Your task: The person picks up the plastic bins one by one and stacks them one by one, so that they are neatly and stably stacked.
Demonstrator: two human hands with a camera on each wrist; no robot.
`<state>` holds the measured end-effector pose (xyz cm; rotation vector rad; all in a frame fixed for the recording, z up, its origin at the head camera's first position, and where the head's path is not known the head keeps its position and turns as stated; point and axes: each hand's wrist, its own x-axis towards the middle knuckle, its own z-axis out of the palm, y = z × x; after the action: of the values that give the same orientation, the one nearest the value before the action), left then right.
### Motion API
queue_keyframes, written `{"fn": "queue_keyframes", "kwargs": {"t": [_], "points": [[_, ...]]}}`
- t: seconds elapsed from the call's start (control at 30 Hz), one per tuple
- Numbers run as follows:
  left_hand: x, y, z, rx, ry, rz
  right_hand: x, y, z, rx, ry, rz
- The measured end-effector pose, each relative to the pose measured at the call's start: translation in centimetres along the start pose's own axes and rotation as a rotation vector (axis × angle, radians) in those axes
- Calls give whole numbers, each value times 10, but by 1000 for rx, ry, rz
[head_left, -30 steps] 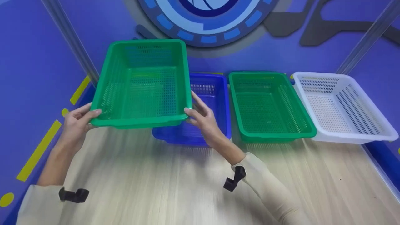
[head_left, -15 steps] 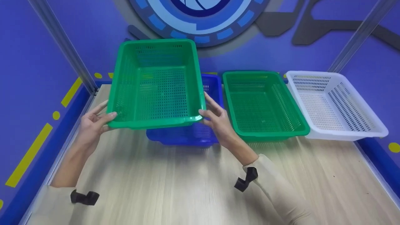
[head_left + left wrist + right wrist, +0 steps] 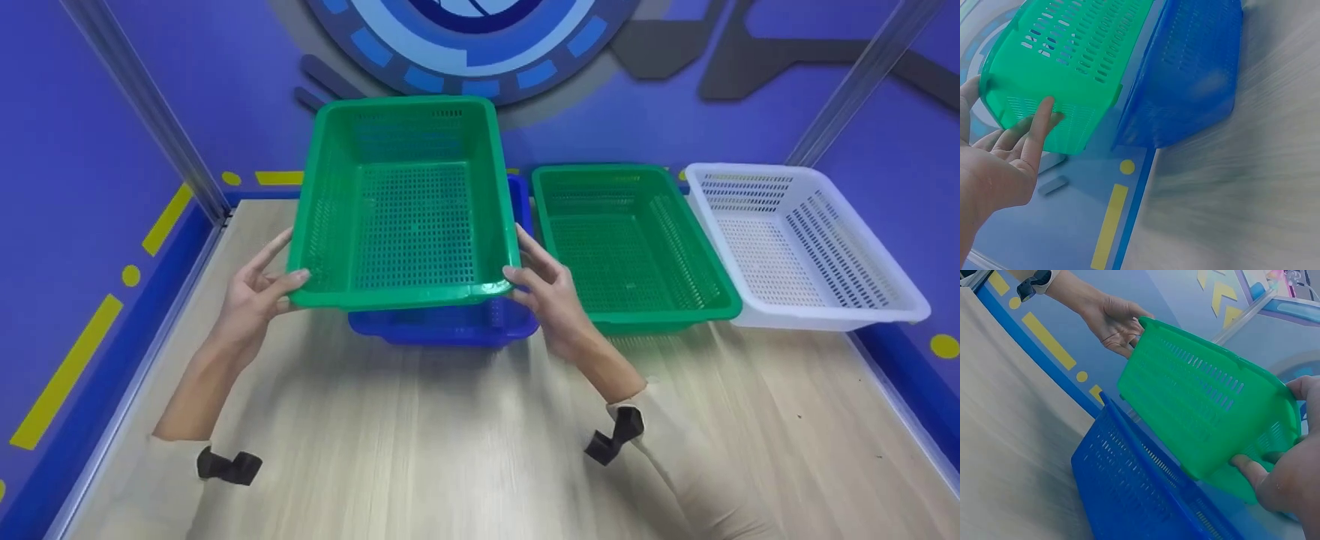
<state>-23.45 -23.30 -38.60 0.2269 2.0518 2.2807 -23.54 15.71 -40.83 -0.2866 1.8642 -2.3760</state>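
Held in the air between both hands is a green plastic basket (image 3: 412, 225) with slotted walls, its near side lower than its far side in the head view. The left hand (image 3: 251, 300) grips its near left corner, thumb on the rim and fingers under it. At the near right corner the right hand (image 3: 551, 300) pinches the rim the same way. Underneath, a blue basket (image 3: 442, 330) stands on the table, mostly hidden in the head view. Both wrist views show a gap between the raised basket and the blue basket (image 3: 1196, 73).
Right of the blue basket stands a second green basket (image 3: 630, 262). A white basket (image 3: 780, 262) touches or nearly touches it at the far right. Blue panels (image 3: 90, 150) rise behind and beside the wooden table (image 3: 420, 450), with metal posts at the corners.
Both hands have carried the raised green basket to the right, from left of the blue basket to a place over it. The head view has also shifted slightly. The standing baskets stay put.
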Motion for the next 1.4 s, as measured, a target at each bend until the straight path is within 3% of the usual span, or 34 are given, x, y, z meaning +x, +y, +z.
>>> {"fn": "queue_keyframes", "kwargs": {"t": [0.23, 0.7, 0.83, 1.1, 1.4], "points": [[5, -7, 6, 19, -21, -15, -5, 2, -11, 24, 13, -7], [15, -23, 13, 67, -61, -70, -8, 9, -27, -29, 28, 17], [19, -29, 15, 99, -68, -90, -10, 13, -34, -58, 22, 17], [28, -39, 18, 137, -98, -91, -11, 16, -45, -220, 9, 43], [31, -42, 18, 191, -106, -122, -6, 17, -46, -272, 11, 108]]}}
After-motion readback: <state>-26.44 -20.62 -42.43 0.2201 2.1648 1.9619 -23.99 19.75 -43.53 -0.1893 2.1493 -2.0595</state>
